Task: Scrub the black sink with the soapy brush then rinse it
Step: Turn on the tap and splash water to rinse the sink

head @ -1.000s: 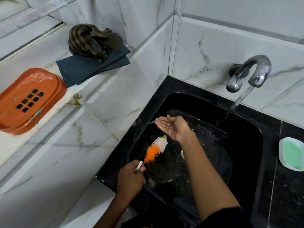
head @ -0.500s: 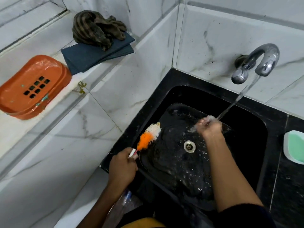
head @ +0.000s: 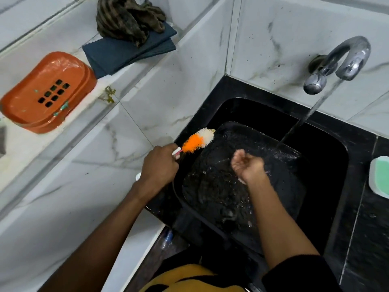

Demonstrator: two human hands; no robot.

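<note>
The black sink (head: 328, 165) sits in a corner of marble tile, its bottom wet and glistening. A chrome tap (head: 345, 62) on the back wall runs a stream of water into the basin. My left hand (head: 160, 165) grips the pink-white handle of a brush (head: 197, 140) with orange and white bristles, holding it over the sink's left rim. My right hand (head: 248, 165) hovers over the middle of the basin, fingers cupped, just left of where the stream lands. It holds nothing. The drain is hidden under that hand.
An orange soap dish (head: 46, 91) sits on the marble ledge at left, with folded dark blue cloths (head: 130, 51) and a crumpled striped rag (head: 128, 17) further back. A white dish with green soap (head: 381, 175) rests on the black counter at right.
My right hand pulled back from the water stream to the middle of the basin, cupped. The brush in my left hand shifted slightly toward the sink's left rim.
</note>
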